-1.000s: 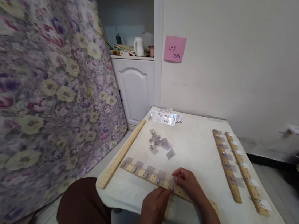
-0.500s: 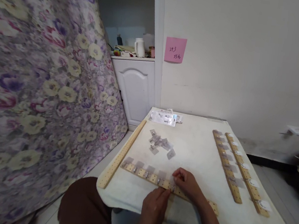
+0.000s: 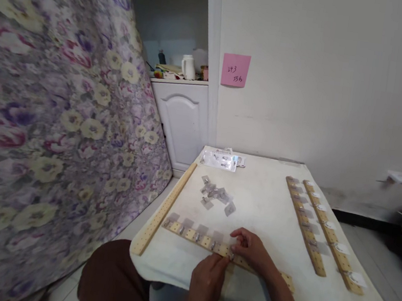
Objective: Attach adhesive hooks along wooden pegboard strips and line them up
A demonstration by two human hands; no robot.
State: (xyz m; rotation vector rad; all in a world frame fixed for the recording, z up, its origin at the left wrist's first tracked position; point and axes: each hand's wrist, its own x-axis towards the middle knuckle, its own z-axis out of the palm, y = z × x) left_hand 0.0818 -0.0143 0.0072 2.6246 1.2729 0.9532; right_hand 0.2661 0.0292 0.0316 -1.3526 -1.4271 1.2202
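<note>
A wooden strip with rows of holes (image 3: 190, 234) lies across the near part of the table. Along it sit several small metal hooks on clear square plates (image 3: 198, 234). My left hand (image 3: 208, 280) is closed at the strip's near edge, its fingertips against it by another metal hook (image 3: 230, 256). Over the strip from the far side, my right hand (image 3: 251, 250) curls its thumb and index finger about that hook's clear plate, which the fingers partly hide. Loose clear-plated hooks (image 3: 213, 192) lie in a pile beyond the strip.
A bare holed strip (image 3: 163, 210) lies along the table's left edge. Two strips bearing hooks, one (image 3: 305, 226) beside the other (image 3: 332, 235), are on the right. Clear packaging (image 3: 218, 160) lies at the back of the cloth-covered table (image 3: 262, 188). A floral curtain (image 3: 59, 127) hangs left.
My right thumb and index finger have shifted slightly at the hook, with a wider gap between them. My left hand stays at the strip's edge. The view has tilted slightly.
</note>
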